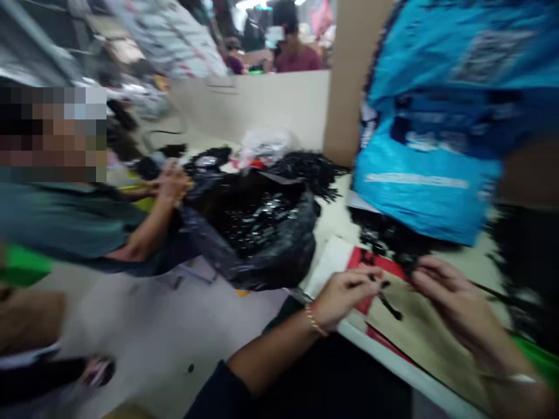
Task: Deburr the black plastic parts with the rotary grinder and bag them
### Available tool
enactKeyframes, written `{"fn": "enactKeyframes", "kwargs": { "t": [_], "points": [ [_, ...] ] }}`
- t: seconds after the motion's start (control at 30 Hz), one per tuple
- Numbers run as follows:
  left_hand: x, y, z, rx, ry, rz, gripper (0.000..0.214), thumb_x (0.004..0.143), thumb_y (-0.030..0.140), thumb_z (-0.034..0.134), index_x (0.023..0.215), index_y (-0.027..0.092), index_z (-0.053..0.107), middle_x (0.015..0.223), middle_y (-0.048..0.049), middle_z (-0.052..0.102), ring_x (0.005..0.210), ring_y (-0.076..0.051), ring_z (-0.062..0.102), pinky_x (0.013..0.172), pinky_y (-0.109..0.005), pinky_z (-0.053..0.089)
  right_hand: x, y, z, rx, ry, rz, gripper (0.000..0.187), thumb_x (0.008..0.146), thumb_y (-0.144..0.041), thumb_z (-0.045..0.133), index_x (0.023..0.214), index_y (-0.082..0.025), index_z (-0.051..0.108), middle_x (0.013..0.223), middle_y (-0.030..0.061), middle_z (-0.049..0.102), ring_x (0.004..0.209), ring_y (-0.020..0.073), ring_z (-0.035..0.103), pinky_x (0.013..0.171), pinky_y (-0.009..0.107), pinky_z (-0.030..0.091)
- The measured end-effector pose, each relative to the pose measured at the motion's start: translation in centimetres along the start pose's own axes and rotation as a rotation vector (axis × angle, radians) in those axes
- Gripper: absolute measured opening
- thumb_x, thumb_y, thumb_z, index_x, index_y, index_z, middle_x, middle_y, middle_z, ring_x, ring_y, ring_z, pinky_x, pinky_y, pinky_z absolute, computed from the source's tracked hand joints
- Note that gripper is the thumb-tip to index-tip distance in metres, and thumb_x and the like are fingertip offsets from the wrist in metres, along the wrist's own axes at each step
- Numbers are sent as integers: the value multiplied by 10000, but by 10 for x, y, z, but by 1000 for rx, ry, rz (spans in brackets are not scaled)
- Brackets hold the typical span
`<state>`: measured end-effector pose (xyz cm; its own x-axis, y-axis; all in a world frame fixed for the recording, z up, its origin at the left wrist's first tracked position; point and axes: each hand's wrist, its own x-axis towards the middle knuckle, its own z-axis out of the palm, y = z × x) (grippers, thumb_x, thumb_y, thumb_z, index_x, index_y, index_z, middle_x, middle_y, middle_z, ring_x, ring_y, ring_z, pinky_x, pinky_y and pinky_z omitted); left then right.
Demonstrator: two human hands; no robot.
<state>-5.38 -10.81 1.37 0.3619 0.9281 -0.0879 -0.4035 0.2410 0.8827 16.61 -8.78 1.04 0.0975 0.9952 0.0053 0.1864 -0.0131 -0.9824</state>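
Note:
My left hand [345,294] rests at the table's front edge, fingers pinched on a small black piece [386,304] that lies on a brown card [419,337]. My right hand [454,299] hovers just to the right, its fingers curled toward the same black piece; motion blur hides whether it grips anything. A red sheet [384,267] sits under the card. Loose black pieces [388,235] lie heaped just behind my hands.
A black plastic bag [262,233] full of black pieces bulges off the table's left side. A blue bag [437,128] hangs above right. A seated person's hand [172,183] reaches into the black pile at left. A cardboard wall [262,105] stands behind.

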Motion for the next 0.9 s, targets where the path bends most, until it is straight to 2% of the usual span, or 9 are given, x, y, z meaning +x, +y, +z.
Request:
{"fn": "enactKeyframes", "kwargs": {
  "t": [0.03, 0.1, 0.17, 0.27, 0.33, 0.53, 0.63, 0.73, 0.9],
  "points": [
    [-4, 3, 1, -7, -14, -23, 343, 710, 511, 760, 761, 172, 746, 1244, -119, 633, 1194, -293, 532, 1065, -423, 325, -15, -9, 7, 48, -45, 40, 441, 691, -480, 767, 1027, -245, 605, 850, 37, 662, 730, 180, 643, 663, 314, 559],
    [-12, 5, 6, -8, -49, -49, 290, 744, 446, 758, 748, 157, 737, 1151, -115, 674, 1169, -278, 544, 1050, -390, 335, -37, -21, 21, 79, -106, 5, 457, 730, -458, 746, 1096, -249, 569, 860, 20, 644, 782, 162, 642, 715, 295, 557],
    [-21, 3, 13, 4, -79, -75, 273, 768, 417, 746, 756, 145, 730, 990, -100, 706, 1040, -245, 593, 972, -350, 387, -54, -28, 27, 57, -104, -43, 444, 775, -419, 717, 1146, -247, 544, 822, 3, 628, 766, 144, 634, 719, 280, 549],
    [-36, 2, 25, 34, -97, -108, 280, 786, 409, 733, 789, 130, 727, 840, -68, 695, 847, -185, 596, 839, -295, 423, -74, -30, 22, 22, -49, -85, 389, 794, -380, 708, 1118, -230, 553, 801, 0, 629, 747, 140, 635, 722, 282, 546],
    [-43, 1, 30, 47, -99, -115, 286, 781, 408, 737, 799, 122, 730, 822, -62, 687, 808, -167, 584, 806, -278, 423, -85, -30, 16, -3, -29, -100, 366, 794, -377, 709, 1093, -221, 567, 795, 4, 635, 746, 148, 640, 726, 295, 550],
    [-52, 3, 35, 25, -67, -99, 292, 761, 409, 756, 792, 119, 738, 810, -66, 685, 781, -158, 590, 789, -274, 443, -102, -35, 2, -170, -90, -135, 374, 822, -390, 675, 1153, -228, 607, 870, 26, 636, 798, 162, 627, 756, 325, 556],
    [-56, 2, 37, -32, -53, -118, 287, 748, 402, 769, 822, 126, 740, 856, -72, 694, 835, -177, 611, 845, -300, 448, -107, -35, 3, -170, -125, -113, 429, 832, -390, 662, 1227, -244, 580, 841, 13, 608, 756, 147, 609, 681, 288, 556],
    [-59, 0, 38, -39, -84, -130, 284, 763, 404, 754, 808, 125, 740, 831, -70, 693, 820, -174, 608, 835, -295, 443, -111, -34, 9, -137, -173, -66, 394, 852, -395, 635, 1213, -243, 590, 874, 24, 638, 741, 146, 621, 644, 278, 559],
    [-60, -4, 33, 28, -105, -98, 274, 802, 397, 718, 808, 125, 750, 799, -58, 689, 785, -156, 587, 794, -268, 427, -118, -39, 9, -257, -197, -108, 335, 849, -382, 644, 1156, -248, 643, 1072, 72, 655, 946, 199, 639, 836, 365, 567]
  ]
}}
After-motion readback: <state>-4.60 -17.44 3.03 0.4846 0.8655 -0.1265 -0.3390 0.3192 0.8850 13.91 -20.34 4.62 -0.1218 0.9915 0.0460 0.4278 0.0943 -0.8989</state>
